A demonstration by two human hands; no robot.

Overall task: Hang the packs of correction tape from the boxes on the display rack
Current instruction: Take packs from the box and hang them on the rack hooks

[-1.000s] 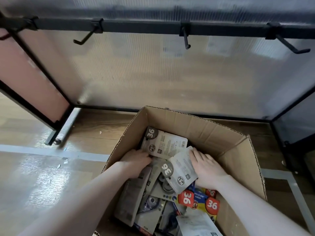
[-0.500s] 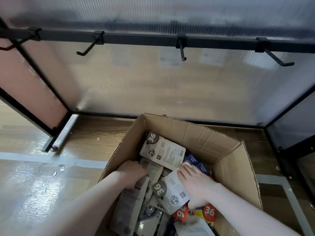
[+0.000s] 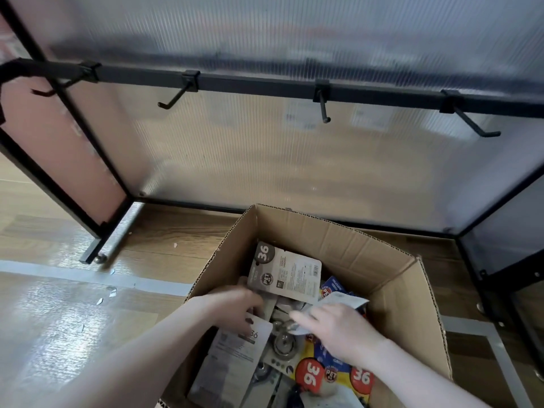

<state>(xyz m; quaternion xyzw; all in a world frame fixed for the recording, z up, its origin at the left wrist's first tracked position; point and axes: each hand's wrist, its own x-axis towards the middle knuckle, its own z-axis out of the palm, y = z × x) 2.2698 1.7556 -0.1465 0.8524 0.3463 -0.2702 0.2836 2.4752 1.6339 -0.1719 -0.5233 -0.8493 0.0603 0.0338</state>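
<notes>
**Both hands deep in the box, hooks above bare**

Could snag or spill: loose packs piled crosswise in the cardboard box (image 3: 347, 245), one lift liable to drag neighbours out. Could miss the rack hooks (image 3: 323, 108) if a hang hole is torn or turned away. Grey pack (image 3: 287, 272) on top, long axis slanting down-right, "36" end toward the far left. Left hand (image 3: 235, 307) curled round a grey pack's top edge. Right hand (image 3: 338, 328) blurred; grip on the white pack beneath cannot be told.

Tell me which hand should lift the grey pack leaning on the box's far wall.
Probably left: the left hand lies just below the grey pack's lower corner, while the right hand lies farther off, over other packs.
</notes>
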